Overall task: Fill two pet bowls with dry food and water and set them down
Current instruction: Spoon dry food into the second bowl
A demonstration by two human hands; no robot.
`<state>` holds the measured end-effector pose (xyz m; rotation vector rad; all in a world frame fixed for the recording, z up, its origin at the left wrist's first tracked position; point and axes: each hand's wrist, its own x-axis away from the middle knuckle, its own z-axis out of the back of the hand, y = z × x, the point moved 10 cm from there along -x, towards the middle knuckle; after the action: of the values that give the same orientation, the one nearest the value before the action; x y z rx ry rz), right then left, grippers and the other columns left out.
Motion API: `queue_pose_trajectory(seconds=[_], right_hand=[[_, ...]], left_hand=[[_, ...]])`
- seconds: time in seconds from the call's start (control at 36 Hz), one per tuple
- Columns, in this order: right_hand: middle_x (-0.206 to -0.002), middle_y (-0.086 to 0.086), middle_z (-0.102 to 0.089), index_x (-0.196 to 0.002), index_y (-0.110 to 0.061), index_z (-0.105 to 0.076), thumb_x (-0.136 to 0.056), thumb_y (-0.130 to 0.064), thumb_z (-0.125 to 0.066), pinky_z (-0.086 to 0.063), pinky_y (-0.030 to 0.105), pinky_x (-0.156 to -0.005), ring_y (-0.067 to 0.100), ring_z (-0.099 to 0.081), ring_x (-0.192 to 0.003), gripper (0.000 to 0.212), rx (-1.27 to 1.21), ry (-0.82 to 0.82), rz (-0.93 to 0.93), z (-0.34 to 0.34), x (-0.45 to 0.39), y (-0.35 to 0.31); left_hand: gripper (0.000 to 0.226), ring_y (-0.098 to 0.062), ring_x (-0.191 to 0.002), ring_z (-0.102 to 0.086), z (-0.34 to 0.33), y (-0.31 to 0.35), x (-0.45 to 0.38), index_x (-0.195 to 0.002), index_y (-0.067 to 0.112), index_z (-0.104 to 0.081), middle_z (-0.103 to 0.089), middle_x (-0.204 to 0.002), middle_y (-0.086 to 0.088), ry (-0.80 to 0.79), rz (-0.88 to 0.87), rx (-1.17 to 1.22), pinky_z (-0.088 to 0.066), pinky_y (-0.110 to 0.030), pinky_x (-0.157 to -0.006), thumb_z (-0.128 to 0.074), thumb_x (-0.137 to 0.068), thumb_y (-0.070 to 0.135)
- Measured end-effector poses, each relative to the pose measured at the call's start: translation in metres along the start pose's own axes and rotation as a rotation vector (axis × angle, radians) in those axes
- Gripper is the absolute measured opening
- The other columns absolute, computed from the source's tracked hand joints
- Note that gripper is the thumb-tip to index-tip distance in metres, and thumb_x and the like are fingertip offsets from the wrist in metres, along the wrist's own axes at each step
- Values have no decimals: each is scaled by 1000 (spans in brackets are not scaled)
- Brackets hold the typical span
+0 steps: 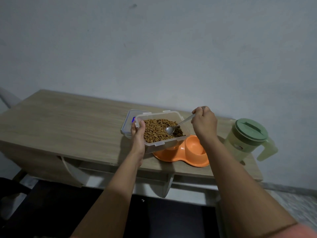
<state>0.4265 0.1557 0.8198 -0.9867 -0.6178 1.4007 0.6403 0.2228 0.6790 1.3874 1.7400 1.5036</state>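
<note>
A clear plastic container [169,146] of brown dry food [155,133] is lifted and tilted above the left part of an orange double pet bowl [193,157]. My left hand [137,134] grips the container's left rim. Holding a metal spoon [171,129] by its handle, my right hand [204,124] has the spoon's bowl resting in the kibble. The orange bowl's right well looks empty; its left well is hidden under the container. A pale green water pitcher [245,140] with a green lid stands to the right.
The container's clear lid [127,124] lies flat on the wooden table [60,121] behind my left hand. A plain wall runs close behind the table. The pitcher stands near the table's right end. Dark floor lies below the front edge.
</note>
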Motion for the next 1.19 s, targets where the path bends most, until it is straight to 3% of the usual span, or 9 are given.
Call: queue_pose_trajectory(seconds=[0.08, 0.17, 0.28, 0.42, 0.56, 0.75, 0.89, 1.03, 1.19], right_hand=[[-89, 14, -67, -83, -17, -56, -97, -20, -32, -50, 47, -84, 32, -60, -92, 27, -43, -12, -84, -6, 0, 14], [-69, 6, -62, -76, -21, -53, -97, -19, -35, -45, 40, -69, 25, -58, -73, 28, -148, -26, -180, -10, 3, 29], [-63, 5, -57, -82, -14, -55, -99, -18, -36, -39, 30, -53, 17, -50, -57, 26, -266, -65, -279, -15, 7, 41], [-63, 6, -54, -92, -7, -55, -100, -15, -35, -35, 26, -47, 15, -46, -53, 23, -368, -80, -347, -19, 13, 47], [-64, 6, -54, -92, -8, -55, -101, -17, -35, -36, 25, -46, 15, -47, -53, 24, -409, -52, -390, -22, 15, 52], [-66, 5, -54, -87, -12, -54, -102, -20, -35, -36, 24, -46, 14, -46, -54, 25, -454, -6, -432, -26, 16, 58], [-66, 4, -54, -83, -15, -54, -102, -20, -34, -38, 24, -48, 13, -47, -55, 28, -460, 21, -442, -27, 15, 59], [-67, 4, -55, -84, -15, -54, -102, -21, -34, -39, 24, -49, 13, -48, -56, 28, -465, 32, -449, -30, 13, 61], [-68, 4, -55, -82, -17, -55, -102, -21, -34, -39, 24, -49, 13, -48, -57, 29, -463, 41, -459, -34, 11, 63]], left_hand=[[108, -32, -129, -50, -2, -2, 1, -143, 38, -35, -51, -142, -8, -27, 3, 18, -40, -60, -104, -55, -51, 92], [104, -34, -125, -53, -3, -2, 1, -141, 38, -37, -53, -140, -9, -39, 5, 20, -45, -60, -99, -57, -53, 90], [96, -35, -125, -52, -2, -2, 1, -139, 37, -42, -51, -140, -10, -35, -7, 41, -46, -61, -97, -55, -59, 87], [72, -35, -119, -57, -2, -3, 4, -138, 32, -46, -57, -134, -10, -24, 18, 109, -49, -61, -93, -45, -80, 75], [76, -33, -117, -59, 4, -3, 1, -137, 30, -48, -58, -132, -9, 19, 15, 97, -53, -57, -90, -46, -77, 76], [106, -32, -122, -55, 16, -12, -3, -140, 33, -42, -55, -137, -7, 59, 33, 112, -45, -59, -98, -57, -52, 90], [114, -33, -130, -48, 28, -20, -9, -143, 33, -37, -49, -143, -10, 90, 12, 125, -39, -59, -105, -63, -47, 89], [99, -32, -130, -48, 35, -15, -1, -150, 30, -26, -46, -146, -11, 164, -4, 169, -40, -58, -105, -56, -69, 79], [101, -32, -126, -52, 41, -21, -2, -149, 31, -27, -50, -141, -12, 196, 0, 210, -44, -58, -101, -57, -64, 78]])
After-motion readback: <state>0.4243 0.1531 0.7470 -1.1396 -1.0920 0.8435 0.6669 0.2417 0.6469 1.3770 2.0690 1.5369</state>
